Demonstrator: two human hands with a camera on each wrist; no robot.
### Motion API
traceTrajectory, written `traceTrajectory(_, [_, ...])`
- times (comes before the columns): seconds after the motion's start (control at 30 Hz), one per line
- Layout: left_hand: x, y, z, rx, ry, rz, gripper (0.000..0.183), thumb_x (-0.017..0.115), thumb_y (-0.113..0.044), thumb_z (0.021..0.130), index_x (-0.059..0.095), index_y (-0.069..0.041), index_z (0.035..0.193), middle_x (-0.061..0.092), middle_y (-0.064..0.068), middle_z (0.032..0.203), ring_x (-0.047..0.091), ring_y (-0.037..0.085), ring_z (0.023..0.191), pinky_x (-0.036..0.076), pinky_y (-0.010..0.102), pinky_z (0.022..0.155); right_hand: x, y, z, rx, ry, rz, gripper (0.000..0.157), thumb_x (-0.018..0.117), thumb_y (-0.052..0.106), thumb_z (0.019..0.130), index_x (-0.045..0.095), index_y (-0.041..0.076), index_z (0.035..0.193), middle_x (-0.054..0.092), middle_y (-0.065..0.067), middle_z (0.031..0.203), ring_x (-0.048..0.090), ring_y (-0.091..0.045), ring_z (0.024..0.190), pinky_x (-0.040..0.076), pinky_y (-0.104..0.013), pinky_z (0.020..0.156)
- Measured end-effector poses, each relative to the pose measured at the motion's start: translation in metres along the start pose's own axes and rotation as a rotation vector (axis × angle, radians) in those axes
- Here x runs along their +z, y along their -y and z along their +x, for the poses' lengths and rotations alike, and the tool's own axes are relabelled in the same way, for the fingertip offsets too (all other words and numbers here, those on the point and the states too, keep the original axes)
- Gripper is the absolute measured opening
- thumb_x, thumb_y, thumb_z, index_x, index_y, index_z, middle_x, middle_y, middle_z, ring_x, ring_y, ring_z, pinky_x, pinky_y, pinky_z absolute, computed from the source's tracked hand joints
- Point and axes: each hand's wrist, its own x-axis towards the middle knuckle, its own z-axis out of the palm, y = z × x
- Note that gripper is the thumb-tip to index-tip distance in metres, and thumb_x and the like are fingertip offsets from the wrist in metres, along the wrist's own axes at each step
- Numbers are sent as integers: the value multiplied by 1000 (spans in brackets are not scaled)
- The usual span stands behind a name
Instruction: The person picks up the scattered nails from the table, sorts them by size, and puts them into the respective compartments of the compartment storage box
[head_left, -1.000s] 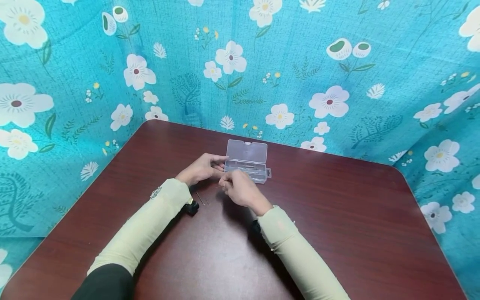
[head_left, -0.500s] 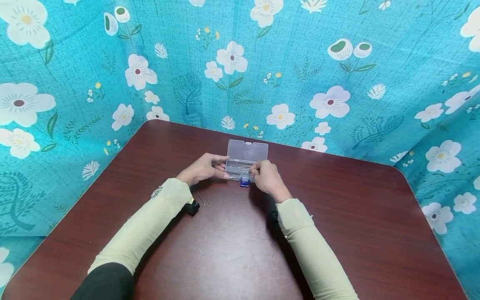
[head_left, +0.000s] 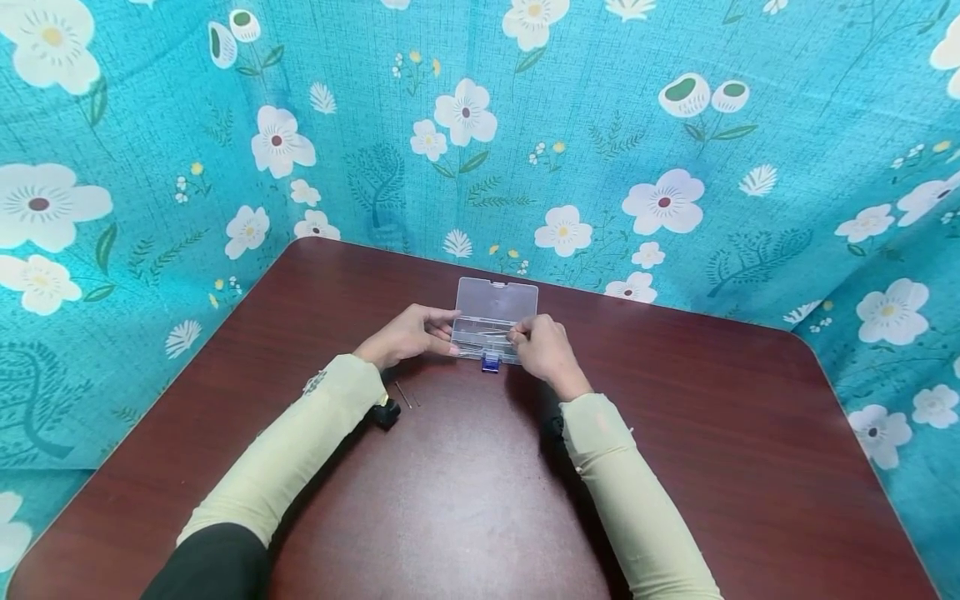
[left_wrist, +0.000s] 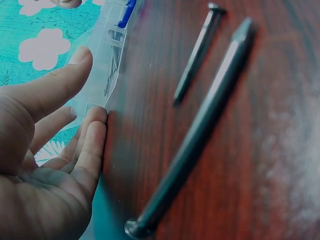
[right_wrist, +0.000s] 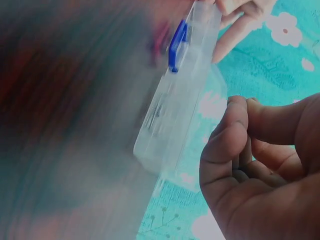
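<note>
A clear plastic box (head_left: 498, 298) stands near the table's back edge with its lid raised; thin metal nails lie inside. My left hand (head_left: 408, 337) holds the box's left end, the thumb on one side and the fingers on the other. Over the right part of the box, my right hand (head_left: 546, 346) has its thumb and index fingertips pinched together. A nail (head_left: 493, 333) runs up to those fingertips in the head view; the right wrist view hides it. Two loose nails, a long one (left_wrist: 195, 127) and a shorter one (left_wrist: 200, 54), lie on the table by my left wrist.
The dark red wooden table (head_left: 465, 492) has rounded back corners. A blue latch (head_left: 491, 362) hangs at the box's front. Behind the table hangs a turquoise flowered curtain (head_left: 360, 117). A black wrist device (head_left: 386, 414) sits beneath the left cuff.
My right hand has moved from in front of the box to over its right part, uncovering the blue latch. The left hand stays at the box's left end.
</note>
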Motion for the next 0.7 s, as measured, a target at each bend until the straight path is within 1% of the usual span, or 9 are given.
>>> traceTrajectory(0.07, [0, 0, 0, -5, -3, -2, 75, 88, -5, 78, 56, -13, 145, 63, 12, 110, 63, 23, 98, 53, 28, 81, 0, 4, -3, -1, 11, 18, 22, 59, 13, 102, 73, 1, 89, 60, -7, 79, 46, -19, 59, 41, -33, 57])
traceTrajectory(0.13, [0, -1, 0, -5, -2, -7, 75, 88, -5, 78, 56, -12, 145, 64, 12, 110, 63, 23, 98, 53, 28, 82, 2, 8, -6, -15, 23, 32, 20, 60, 12, 101, 75, 2, 92, 63, -5, 82, 47, -18, 59, 42, -33, 59])
traceTrajectory(0.2, [0, -2, 0, -3, 3, -17, 75, 87, -5, 78, 55, -12, 146, 64, 13, 110, 63, 23, 97, 54, 28, 81, 5, 12, -10, -30, 45, 38, 20, 61, 12, 100, 76, 3, 91, 60, -3, 71, 48, -17, 56, 42, -33, 57])
traceTrajectory(0.27, [0, -3, -1, 3, 9, -27, 75, 87, -4, 78, 55, -11, 146, 63, 13, 111, 63, 23, 97, 53, 27, 80, 10, 16, -14, -47, 66, 45, 19, 62, 11, 98, 77, 4, 90, 60, 0, 68, 48, -15, 55, 41, -31, 56])
traceTrajectory(0.37, [0, -3, 0, 9, 17, -41, 75, 86, -3, 78, 55, -10, 146, 63, 14, 111, 63, 24, 98, 53, 26, 79, 18, 22, -19, -83, 118, 36, 18, 64, 12, 97, 78, 5, 86, 61, 3, 66, 49, -13, 56, 43, -30, 57])
traceTrajectory(0.5, [0, -2, 0, 9, 12, -36, 74, 86, -2, 79, 55, -10, 146, 64, 15, 113, 64, 24, 101, 54, 27, 79, 32, 31, -24, -147, 181, 20, 17, 66, 10, 94, 78, 6, 83, 65, 6, 68, 52, -11, 59, 46, -29, 60])
traceTrajectory(0.7, [0, 0, 1, 15, 8, -21, 73, 85, -3, 80, 55, -10, 146, 63, 14, 114, 64, 22, 102, 54, 27, 80, 50, 44, -28, -192, 246, -18, 15, 72, 10, 90, 78, 11, 76, 63, 10, 63, 52, -9, 55, 45, -28, 57])
